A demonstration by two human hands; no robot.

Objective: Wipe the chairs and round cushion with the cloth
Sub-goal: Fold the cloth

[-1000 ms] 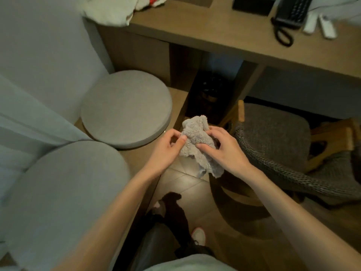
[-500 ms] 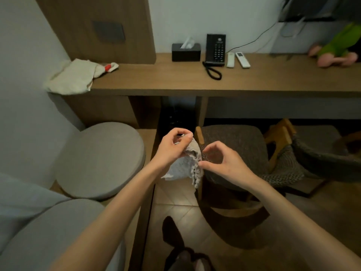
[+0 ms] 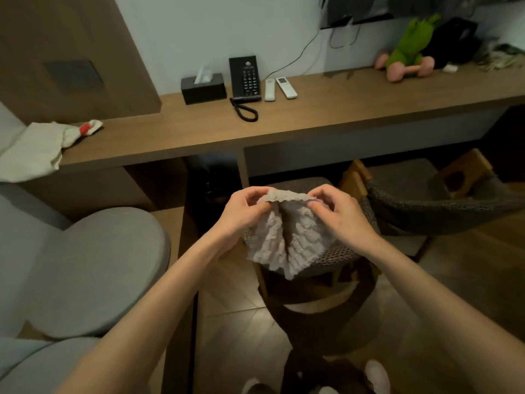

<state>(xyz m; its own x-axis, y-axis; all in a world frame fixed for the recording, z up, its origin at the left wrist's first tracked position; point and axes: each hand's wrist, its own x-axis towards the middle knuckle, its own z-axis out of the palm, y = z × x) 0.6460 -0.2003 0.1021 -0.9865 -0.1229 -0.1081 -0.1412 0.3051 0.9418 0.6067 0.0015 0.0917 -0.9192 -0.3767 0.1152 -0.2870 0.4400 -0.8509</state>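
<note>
At frame centre, the left hand (image 3: 244,211) and right hand (image 3: 338,214) each pinch the fluffy grey cloth (image 3: 284,240) by its top edge; spreading it flat before wiping should help.

A single head-worn camera looks forward and down, close over both hands (image 3: 287,214), facing the long wooden bench (image 3: 326,118).

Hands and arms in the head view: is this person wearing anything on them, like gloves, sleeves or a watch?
Nothing is worn on them. The left hand and the right hand have no gloves, and no ring shows on the fingers in view. Both forearms are uncovered down to the picture's lower edge, with no sleeve, watch, bracelet or marking in sight.
</note>
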